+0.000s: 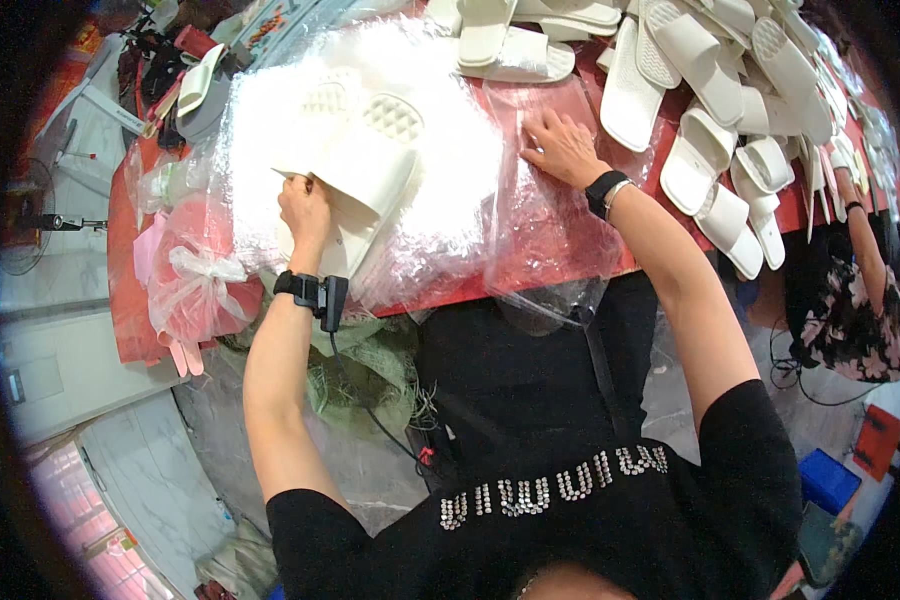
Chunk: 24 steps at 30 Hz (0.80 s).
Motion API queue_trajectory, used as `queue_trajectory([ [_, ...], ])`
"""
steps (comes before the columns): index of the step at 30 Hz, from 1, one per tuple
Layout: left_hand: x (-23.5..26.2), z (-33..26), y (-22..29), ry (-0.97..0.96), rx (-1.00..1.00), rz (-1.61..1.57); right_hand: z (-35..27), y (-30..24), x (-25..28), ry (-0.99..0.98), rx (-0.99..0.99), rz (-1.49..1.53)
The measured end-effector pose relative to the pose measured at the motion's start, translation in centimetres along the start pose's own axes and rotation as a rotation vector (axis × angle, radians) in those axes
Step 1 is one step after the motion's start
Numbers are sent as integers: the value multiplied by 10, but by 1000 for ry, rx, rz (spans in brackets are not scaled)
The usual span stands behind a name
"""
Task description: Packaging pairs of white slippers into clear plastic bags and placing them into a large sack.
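A pair of white slide slippers point(375, 165) lies on a shiny stack of clear plastic bags point(450, 170), soles down and side by side. My left hand point(305, 208) is closed on the near left slipper, its fingers curled at the strap's edge. Farther right, my right hand point(568, 150) rests on a flat clear plastic bag point(545, 235) with its fingers spread. That bag lies along the table's near edge and partly hangs over it. A black band with a small corded device sits on my left wrist.
Loose white slippers point(705, 60) pile up on the red-covered table point(625, 262) at the right. A knotted clear bag point(205, 275) with pink contents hangs at the left edge. Another person's arm point(863, 240) reaches in at the far right. A green sack point(360, 365) stands below.
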<state>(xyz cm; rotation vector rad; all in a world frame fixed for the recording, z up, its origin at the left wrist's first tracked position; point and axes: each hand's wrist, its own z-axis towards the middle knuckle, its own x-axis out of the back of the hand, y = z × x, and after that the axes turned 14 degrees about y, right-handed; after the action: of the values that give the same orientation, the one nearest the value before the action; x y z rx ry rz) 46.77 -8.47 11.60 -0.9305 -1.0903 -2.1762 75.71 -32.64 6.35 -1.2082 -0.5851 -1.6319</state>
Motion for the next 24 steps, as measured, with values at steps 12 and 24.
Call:
queue_trajectory([
  [12,64,-20,123,66,-601,-409,-53,-32,11,-202,227,-12],
  [24,-34,-59,106,-196,-702,223,-154,8,52,-89,286,372],
])
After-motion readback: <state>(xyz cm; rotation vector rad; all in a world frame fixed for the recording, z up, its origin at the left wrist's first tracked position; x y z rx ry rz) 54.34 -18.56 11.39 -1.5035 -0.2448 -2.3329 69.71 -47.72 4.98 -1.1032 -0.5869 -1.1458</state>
